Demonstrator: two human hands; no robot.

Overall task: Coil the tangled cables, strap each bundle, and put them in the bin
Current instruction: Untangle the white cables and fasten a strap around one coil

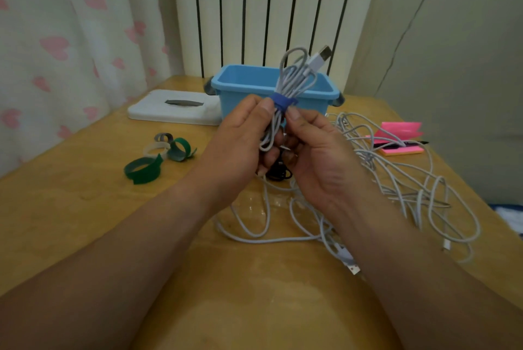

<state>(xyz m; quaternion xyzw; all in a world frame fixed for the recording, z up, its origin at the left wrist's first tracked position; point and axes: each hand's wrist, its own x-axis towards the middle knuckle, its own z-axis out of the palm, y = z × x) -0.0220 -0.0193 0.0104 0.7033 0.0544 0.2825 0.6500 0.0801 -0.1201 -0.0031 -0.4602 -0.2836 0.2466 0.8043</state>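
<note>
A coiled white cable bundle (pixel 294 78) stands upright between both hands, in front of the blue bin (pixel 240 89). A blue strap (pixel 283 103) wraps its middle, and a USB plug sticks out at the top right. My left hand (pixel 243 137) grips the bundle's lower half, thumb at the strap. My right hand (pixel 314 151) pinches the strap's end from the right. Tangled white cables (pixel 396 188) lie on the wooden table below and to the right. A small black cable (pixel 278 174) shows under my hands.
Green, white and grey loop straps (pixel 158 157) lie at the left of the table. A white bin lid (pixel 175 107) rests left of the bin. Pink and orange sticky notes with a pen (pixel 399 140) sit at the right. A radiator and a curtain stand behind.
</note>
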